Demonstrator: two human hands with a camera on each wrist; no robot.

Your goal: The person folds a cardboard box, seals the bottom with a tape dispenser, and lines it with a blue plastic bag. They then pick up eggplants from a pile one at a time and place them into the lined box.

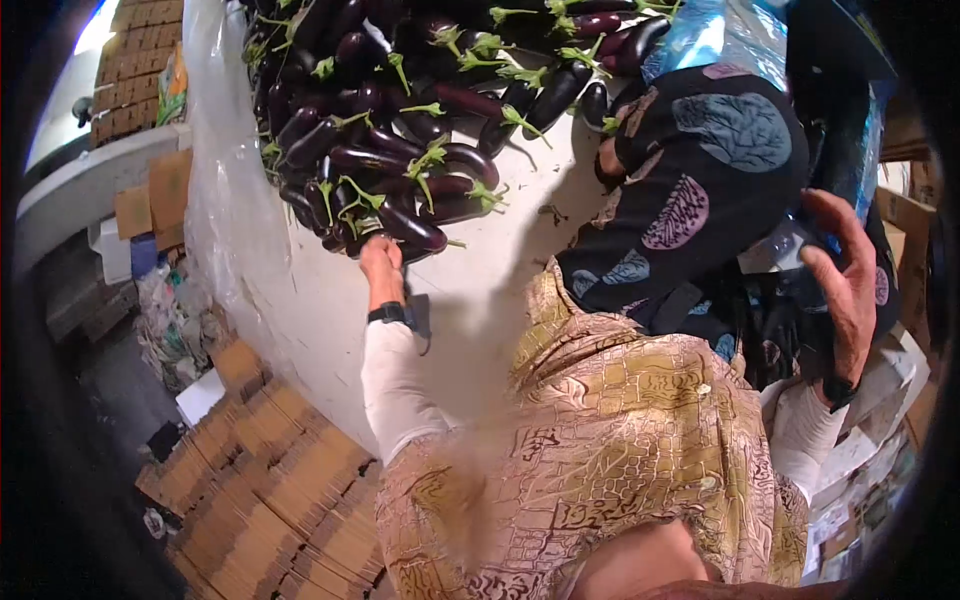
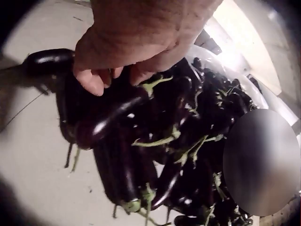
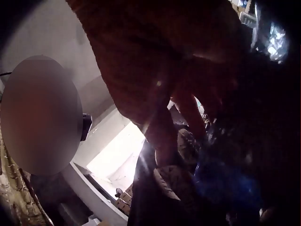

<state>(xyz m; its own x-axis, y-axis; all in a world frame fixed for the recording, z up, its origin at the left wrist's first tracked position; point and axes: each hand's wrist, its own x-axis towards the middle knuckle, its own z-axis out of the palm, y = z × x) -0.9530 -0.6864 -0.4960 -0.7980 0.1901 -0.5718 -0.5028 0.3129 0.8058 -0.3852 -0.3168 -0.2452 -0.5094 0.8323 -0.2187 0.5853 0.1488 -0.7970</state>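
Note:
Dark purple eggplants (image 1: 465, 160) with green stems lie in a large heap at the top of the head view. My left hand (image 1: 382, 268) is at the heap's near edge. In the left wrist view, the left hand (image 2: 141, 35) reaches down with bent fingers and thumb, gripping an eggplant largely hidden under them. A glossy eggplant (image 2: 110, 117) lies just below the fingertips. My right hand (image 1: 845, 280) is held away from the heap, fingers apart and loosely bent, beside clear plastic (image 1: 775, 250) and dark patterned trousers (image 1: 700, 190). In its wrist view the right hand (image 3: 146, 61) is in deep shadow.
Clear plastic sheeting (image 1: 235, 200) borders the heap on the left. Stacked brown cardboard (image 1: 260, 470) stands at lower left. Blue plastic wrap (image 1: 725, 40) is at upper right, beyond the bent leg. A pale surface (image 1: 330, 330) extends under the eggplants.

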